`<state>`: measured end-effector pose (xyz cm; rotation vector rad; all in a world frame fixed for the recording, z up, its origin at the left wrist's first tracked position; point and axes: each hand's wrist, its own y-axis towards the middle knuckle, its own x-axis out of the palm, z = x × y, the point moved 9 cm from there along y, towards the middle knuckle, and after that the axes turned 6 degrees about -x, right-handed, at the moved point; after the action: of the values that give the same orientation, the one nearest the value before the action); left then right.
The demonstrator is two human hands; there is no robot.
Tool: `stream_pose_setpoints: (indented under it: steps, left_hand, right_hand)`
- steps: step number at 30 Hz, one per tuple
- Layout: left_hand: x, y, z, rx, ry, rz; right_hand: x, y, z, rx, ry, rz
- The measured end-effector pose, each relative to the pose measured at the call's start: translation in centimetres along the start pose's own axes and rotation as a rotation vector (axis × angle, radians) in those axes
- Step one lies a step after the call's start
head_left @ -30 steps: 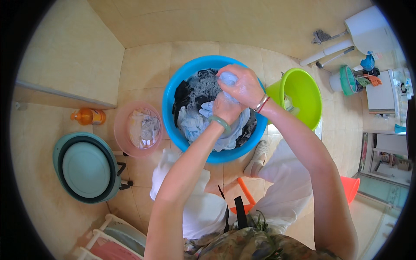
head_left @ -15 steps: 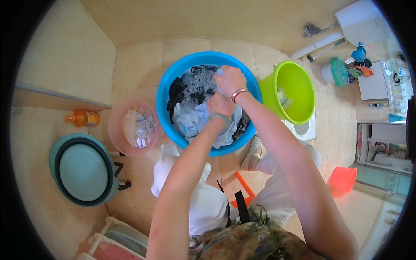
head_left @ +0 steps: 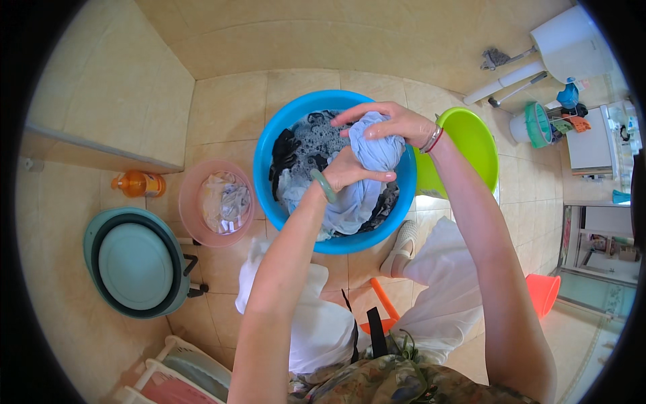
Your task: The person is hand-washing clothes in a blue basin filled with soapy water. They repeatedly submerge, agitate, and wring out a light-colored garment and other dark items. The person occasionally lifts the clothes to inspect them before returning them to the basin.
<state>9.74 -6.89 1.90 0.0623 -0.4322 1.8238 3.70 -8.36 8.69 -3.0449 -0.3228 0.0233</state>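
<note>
Over the right part of a round blue tub (head_left: 261,172) I hold a bunched light-blue wet cloth (head_left: 378,153). My left hand (head_left: 346,170) cups the bunch from the left and below, its thumb stretched along the lower side. From the upper right my right hand (head_left: 402,124) curves over the cloth, thumb pressed on it and fingers partly spread. Pale fabric (head_left: 353,205) hangs or lies just below the bunch; whether it is the same piece I cannot tell. Sudsy water (head_left: 316,138) and dark clothes (head_left: 284,151) fill the rest of the tub.
Left of the tub stand a pink basin (head_left: 185,202) with pale laundry, an orange bottle (head_left: 138,184) and a teal basin (head_left: 134,266). A lime-green bucket (head_left: 474,145) adjoins the tub's right side. An orange-red bucket (head_left: 542,295) stands farther right.
The cloth has come up as a bunch between my hands. My right hand has shifted right and loosened from its clenched grip; my left hand has turned under the bunch.
</note>
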Motion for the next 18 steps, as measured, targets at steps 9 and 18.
stream_pose_setpoints:
  steps: [9,18]
  left_hand:
    - [-0.6,1.3,-1.1,0.188,0.226,0.292]
    - [-1.2,0.7,-0.9,0.055,0.609,0.602]
  right_hand:
    - [0.3,0.1,-1.6,-0.090,-0.756,0.437]
    - [-1.1,0.2,0.5,0.121,-1.105,0.720]
